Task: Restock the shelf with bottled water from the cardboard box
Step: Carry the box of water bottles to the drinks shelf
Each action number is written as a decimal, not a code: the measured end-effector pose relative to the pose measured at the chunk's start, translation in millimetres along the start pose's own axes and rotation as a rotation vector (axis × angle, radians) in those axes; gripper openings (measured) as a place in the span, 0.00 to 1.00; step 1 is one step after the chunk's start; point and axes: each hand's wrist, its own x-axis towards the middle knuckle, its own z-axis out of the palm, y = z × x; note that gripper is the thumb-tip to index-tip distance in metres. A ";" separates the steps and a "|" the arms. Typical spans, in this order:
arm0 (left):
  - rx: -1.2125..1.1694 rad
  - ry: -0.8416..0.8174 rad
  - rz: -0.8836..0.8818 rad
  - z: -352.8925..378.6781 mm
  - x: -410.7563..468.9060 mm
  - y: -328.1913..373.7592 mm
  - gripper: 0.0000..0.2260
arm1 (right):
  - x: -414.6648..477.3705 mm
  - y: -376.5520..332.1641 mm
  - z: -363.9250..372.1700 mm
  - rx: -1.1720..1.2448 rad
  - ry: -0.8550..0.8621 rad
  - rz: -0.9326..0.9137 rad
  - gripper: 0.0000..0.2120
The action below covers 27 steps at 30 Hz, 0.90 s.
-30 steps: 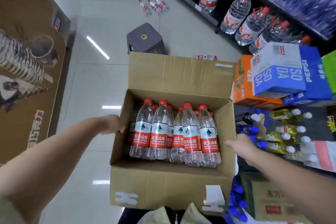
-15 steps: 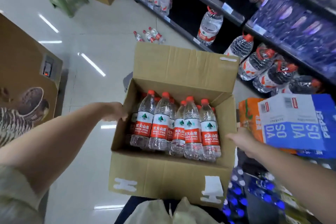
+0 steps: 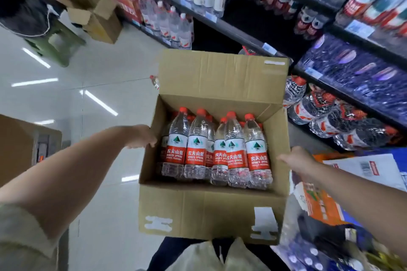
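- Gripped at the left wall by the left hand (image 3: 143, 137), fingers curled on the rim; could slip there under the load
- Carried between both arms: cardboard box (image 3: 207, 211), bottled water (image 3: 217, 152) upright inside, rear rows hidden; might tilt and spill
- Pressed at the right wall by the right hand (image 3: 296, 159); finger curl hidden, cannot tell
- Far right, shelf (image 3: 240, 37) blurred; could get knocked

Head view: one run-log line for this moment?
left hand: grips brown cardboard box | right hand: holds box | clear red-capped bottles: upright inside
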 end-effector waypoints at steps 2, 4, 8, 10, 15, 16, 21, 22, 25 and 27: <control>0.033 0.006 0.025 -35.1 17.6 10.6 0.04 | 13.8 -17.2 -1.6 0.059 0.002 0.018 0.15; 0.045 0.006 0.040 -66.0 33.3 22.7 0.04 | 26.1 -35.3 -3.7 0.109 0.015 0.043 0.16; 0.105 0.017 0.047 -117.3 58.0 50.4 0.06 | 45.0 -65.3 -9.8 0.177 0.006 0.087 0.14; 0.131 0.017 0.049 -138.2 68.2 63.8 0.06 | 51.7 -81.3 -17.4 0.206 0.009 0.098 0.11; 0.153 0.021 0.015 -180.8 74.8 101.2 0.09 | 75.5 -107.5 -43.5 0.262 -0.006 0.118 0.09; 0.160 0.027 0.011 -188.9 74.6 108.4 0.09 | 78.2 -114.5 -50.9 0.274 -0.015 0.122 0.08; 0.210 0.027 0.003 -229.2 75.9 138.8 0.07 | 88.3 -137.9 -81.8 0.281 -0.026 0.118 0.08; 0.218 0.027 0.009 -237.3 79.7 142.9 0.07 | 89.6 -143.3 -87.4 0.280 -0.014 0.122 0.07; 0.204 0.007 0.025 -260.7 91.4 157.1 0.07 | 93.6 -157.8 -98.1 0.301 0.015 0.128 0.06; 0.230 0.005 0.043 -276.4 101.3 166.5 0.06 | 96.1 -165.8 -101.5 0.311 0.045 0.144 0.06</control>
